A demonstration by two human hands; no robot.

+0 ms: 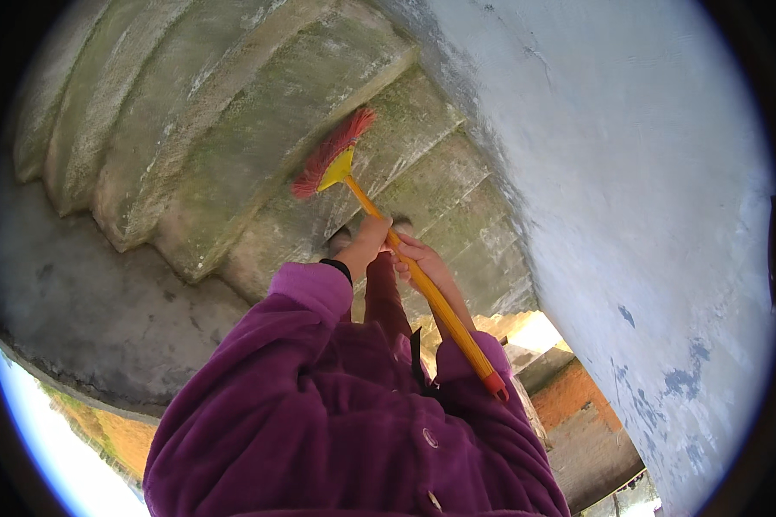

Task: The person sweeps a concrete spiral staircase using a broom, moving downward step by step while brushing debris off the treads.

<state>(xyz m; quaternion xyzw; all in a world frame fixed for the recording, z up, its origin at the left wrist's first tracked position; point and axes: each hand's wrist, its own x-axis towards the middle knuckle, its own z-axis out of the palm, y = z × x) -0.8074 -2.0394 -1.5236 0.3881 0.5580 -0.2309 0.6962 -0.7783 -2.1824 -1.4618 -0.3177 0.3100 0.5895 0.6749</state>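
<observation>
A broom (pixel 337 169) with red bristles, a yellow head and an orange handle slants across the middle of the view. My left hand (pixel 368 240) is closed round the handle a short way behind the head. Just behind it, my right hand (pixel 427 263) grips the same handle, its fingers partly hidden. The bristles touch or hover over a concrete step (pixel 401 123), by the foot of the riser above; which of the two cannot be told. The handle's red end (pixel 495 386) lies over my right sleeve.
Mossy concrete stairs (pixel 252 123) rise towards the top left. A pale, flaking wall (pixel 621 161) borders them on the right. A low, curved concrete wall (pixel 123 310) edges the left side. My feet stand on a step below the broom head.
</observation>
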